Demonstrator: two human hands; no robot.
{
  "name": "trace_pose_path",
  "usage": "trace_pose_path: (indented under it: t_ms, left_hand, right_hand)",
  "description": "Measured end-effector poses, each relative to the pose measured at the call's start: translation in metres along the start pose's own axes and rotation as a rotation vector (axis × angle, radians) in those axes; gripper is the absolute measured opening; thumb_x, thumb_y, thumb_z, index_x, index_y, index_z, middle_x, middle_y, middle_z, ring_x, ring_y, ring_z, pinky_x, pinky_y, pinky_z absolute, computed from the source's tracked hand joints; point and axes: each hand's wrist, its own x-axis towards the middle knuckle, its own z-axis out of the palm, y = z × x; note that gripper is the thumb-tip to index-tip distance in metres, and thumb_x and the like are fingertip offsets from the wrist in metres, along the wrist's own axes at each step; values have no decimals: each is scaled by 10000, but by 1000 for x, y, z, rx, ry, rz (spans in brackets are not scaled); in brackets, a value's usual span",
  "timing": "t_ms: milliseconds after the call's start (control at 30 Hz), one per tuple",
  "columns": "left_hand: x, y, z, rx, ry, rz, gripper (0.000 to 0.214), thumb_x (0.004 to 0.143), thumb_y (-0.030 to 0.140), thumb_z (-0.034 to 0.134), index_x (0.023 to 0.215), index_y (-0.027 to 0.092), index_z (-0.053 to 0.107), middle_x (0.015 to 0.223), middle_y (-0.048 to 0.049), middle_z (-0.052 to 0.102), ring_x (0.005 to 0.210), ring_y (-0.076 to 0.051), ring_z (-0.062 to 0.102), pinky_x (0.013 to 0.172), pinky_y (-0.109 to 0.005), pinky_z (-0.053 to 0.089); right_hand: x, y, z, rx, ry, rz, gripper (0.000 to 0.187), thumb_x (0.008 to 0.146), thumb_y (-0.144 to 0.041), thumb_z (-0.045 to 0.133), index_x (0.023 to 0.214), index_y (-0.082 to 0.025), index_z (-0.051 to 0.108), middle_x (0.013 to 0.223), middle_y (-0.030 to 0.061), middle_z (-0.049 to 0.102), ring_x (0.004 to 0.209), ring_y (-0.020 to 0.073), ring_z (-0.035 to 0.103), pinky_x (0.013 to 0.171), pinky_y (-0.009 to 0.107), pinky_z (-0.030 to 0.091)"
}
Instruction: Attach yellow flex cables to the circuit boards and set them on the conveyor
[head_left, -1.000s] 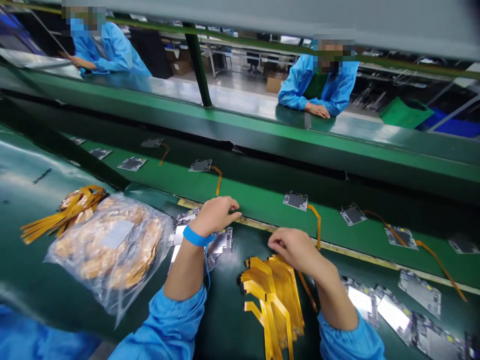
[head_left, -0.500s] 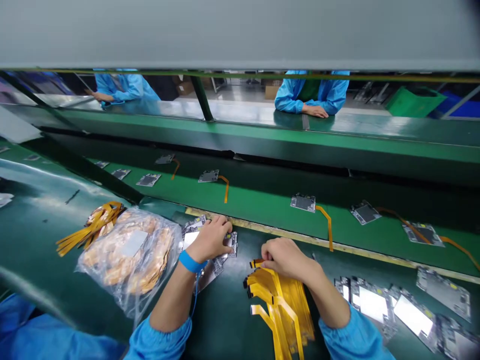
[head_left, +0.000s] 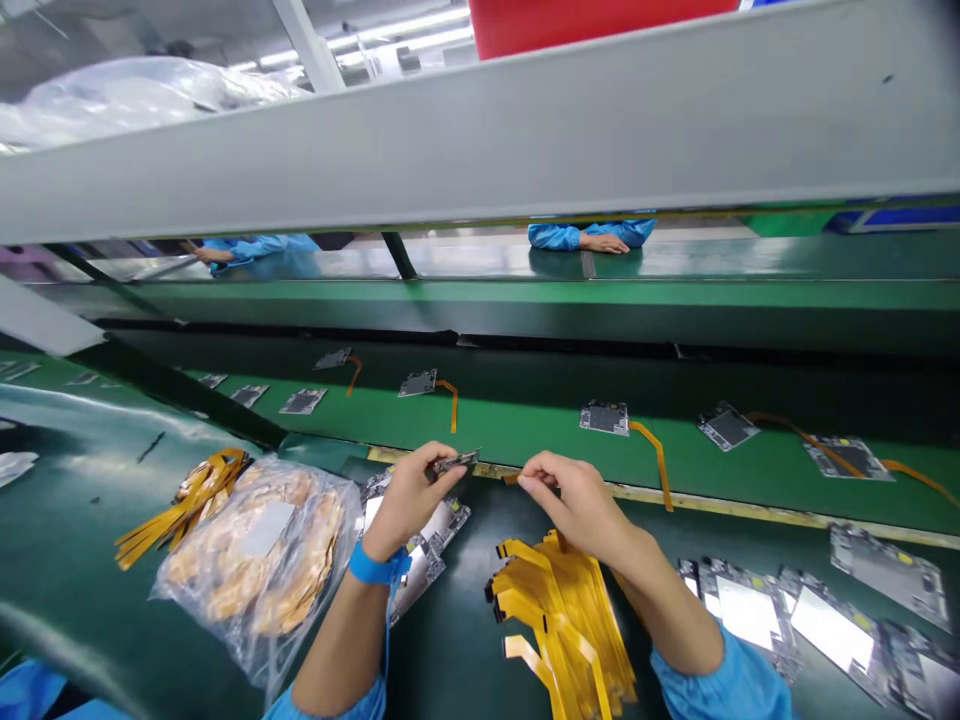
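My left hand (head_left: 403, 497), with a blue wrist strap (head_left: 379, 566), is closed on a circuit board (head_left: 460, 461) seen nearly edge-on. Below it lie overlapping circuit boards (head_left: 420, 572) on the green bench. A pinch of my right hand (head_left: 576, 497) has the end of an orange flex cable (head_left: 511, 480), a small gap away from the held board; most of this cable is hidden behind the hand and forearm. Beneath the right hand spreads a pile of yellow flex cables (head_left: 574, 620).
Left of my hands lie a clear bag (head_left: 262, 560) of cables and a loose cable bunch (head_left: 180, 500). More boards (head_left: 750, 610) rest at right. Beyond a yellowish strip (head_left: 705, 507), a green belt (head_left: 517, 420) carries boards, several with cables. Across it are two people in blue sleeves.
My left hand has lifted a circuit board off the stack. My right hand has drawn a flex cable up from the pile, towards the board. The camera has tilted upward.
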Motion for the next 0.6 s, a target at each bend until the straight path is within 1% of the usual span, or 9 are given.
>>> trace_pose_path:
  t_ms: [67,133,200,267,333,400,600]
  left_hand:
    - [12,18,4,-82,74,69,195,902,362,624,827,184,650,838,-38,700,793,-179,643,748,-290,496]
    - [23,35,11,-161,119,119,203,928,360,603,855,182,666,891,-49,722,831,-181,666,775,-287,509]
    - [30,47,20,-200,132,139,205,955,356,573,908,182,669,911,-50,737,836,-179,683,771,-282,518]
    - [33,55,30,-208,118,152,205,977,351,547,940,183,659,886,-41,737,813,-174,690,748,-273,522]
    - [34,58,38,-216,99,177,188,987,333,531,941,187,640,866,-33,733,798,-168,694,732,-265,526]
    - [33,60,44,-229,89,203,163,992,307,521,954,190,628,887,-36,736,817,-167,702,742,-263,533]
    - [30,59,48,-195,84,237,122,1009,270,503,1022,203,604,970,-47,731,891,-173,707,786,-275,529]
  right_hand:
    - [-2,-3,-5,-17,110,-56,147,1034,-277,538,924,-228,623,842,1,679,734,150,621,691,269,445]
    - [-5,-7,-11,-46,207,-146,146,1037,-248,520,923,-225,609,913,28,682,793,159,642,730,281,476]
    - [-8,-12,-17,-90,287,-235,136,1036,-218,510,936,-222,603,1019,63,697,918,181,675,808,301,508]
    - [-9,-17,-22,-157,346,-293,131,1032,-197,510,947,-220,607,1118,93,708,1029,204,683,877,330,525]
    - [-10,-21,-24,-230,369,-323,128,1027,-186,519,949,-219,614,1194,107,712,1058,219,686,896,356,539]
    - [-9,-23,-25,-288,365,-337,130,1024,-184,523,943,-217,619,1233,112,714,1059,233,690,888,378,552]
    - [-7,-20,-17,-378,314,-339,124,1023,-178,521,954,-209,620,1290,118,707,1122,267,684,899,417,560]
